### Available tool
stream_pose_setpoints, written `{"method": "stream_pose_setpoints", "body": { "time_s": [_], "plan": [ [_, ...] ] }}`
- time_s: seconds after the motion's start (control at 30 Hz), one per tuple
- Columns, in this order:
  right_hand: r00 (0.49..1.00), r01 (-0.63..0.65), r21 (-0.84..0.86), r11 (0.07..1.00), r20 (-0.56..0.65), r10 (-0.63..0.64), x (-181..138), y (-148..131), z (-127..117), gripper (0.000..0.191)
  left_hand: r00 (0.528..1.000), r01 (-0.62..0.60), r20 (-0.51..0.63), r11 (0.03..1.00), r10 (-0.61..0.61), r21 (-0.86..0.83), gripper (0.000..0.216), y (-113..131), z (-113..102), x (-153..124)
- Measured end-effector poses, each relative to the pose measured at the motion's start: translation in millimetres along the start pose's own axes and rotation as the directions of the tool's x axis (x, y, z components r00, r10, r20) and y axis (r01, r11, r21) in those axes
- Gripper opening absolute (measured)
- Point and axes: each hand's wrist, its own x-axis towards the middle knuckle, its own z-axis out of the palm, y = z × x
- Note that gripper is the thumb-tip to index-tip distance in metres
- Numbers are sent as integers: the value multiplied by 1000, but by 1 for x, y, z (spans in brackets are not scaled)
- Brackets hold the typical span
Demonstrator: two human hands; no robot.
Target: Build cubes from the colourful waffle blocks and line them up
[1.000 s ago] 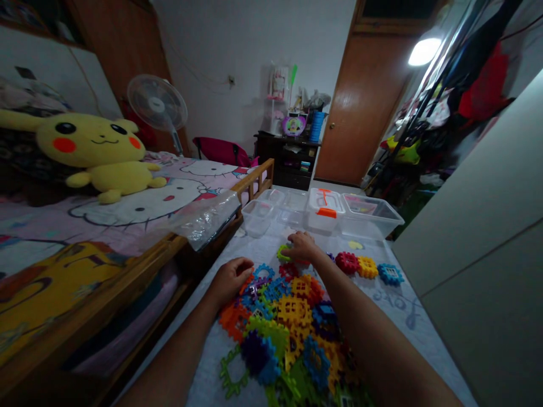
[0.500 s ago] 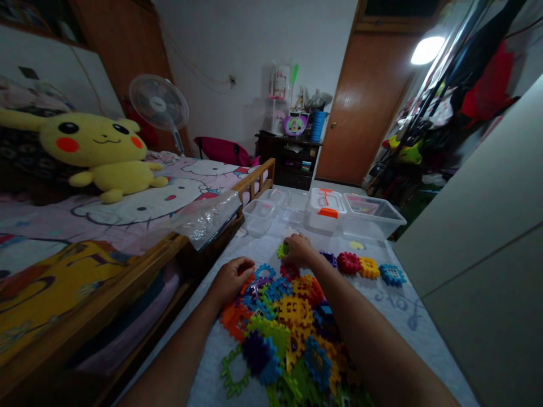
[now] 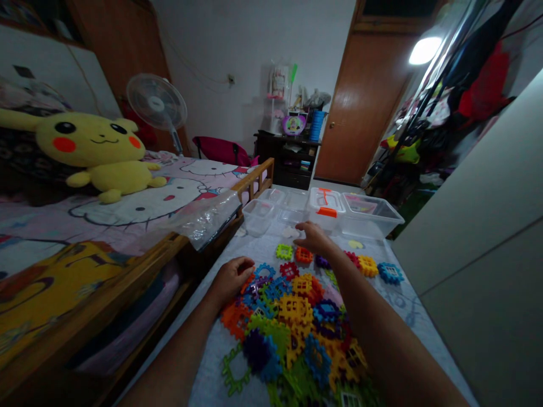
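Observation:
A heap of toothed plastic building blocks [image 3: 296, 310] in several colours covers the middle of the cloth-covered table. My left hand [image 3: 231, 277] rests at the heap's left edge, beside an orange block, with a gap between thumb and fingers and nothing seen in it. Over the row beyond the heap hangs my right hand [image 3: 313, 237], fingers apart and holding nothing visible. In that row lie a green block [image 3: 284, 251], an orange block [image 3: 304, 255], a purple block [image 3: 322, 262], a red block partly behind my right arm, a yellow block [image 3: 367, 265] and a blue block [image 3: 390, 273].
Clear plastic boxes [image 3: 258, 217] stand at the table's far end, one with a white lid and orange latches [image 3: 326, 212]. A wooden bed rail [image 3: 169, 249] with a plastic bag [image 3: 212, 217] runs along the left. A pale cabinet [image 3: 479, 226] borders the right.
My right hand has let go of the green block and lifted away to the right. That green block now lies in the row, with the orange one uncovered beside it. My left hand stayed put.

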Motion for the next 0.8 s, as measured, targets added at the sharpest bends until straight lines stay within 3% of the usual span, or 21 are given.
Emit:
{"method": "stream_pose_setpoints", "body": {
  "time_s": [0.13,0.3,0.5,0.8],
  "plan": [
    [999,49,44,998,-6,-49,-25,6,-9,37,1000,-2,3,1000,2,2,31,-1,0,0],
    [981,161,35,986,103,-164,-47,-13,16,28,1000,-1,10,1000,1,12,30,0,-1,0],
    [967,186,-96,978,195,-165,-50,-35,42,28,1000,-10,20,1000,9,19,30,0,-1,-1],
    [962,190,-88,978,216,-167,-51,-34,33,20,1000,18,15,1000,-18,3,33,-1,1,0]
  ]
}}
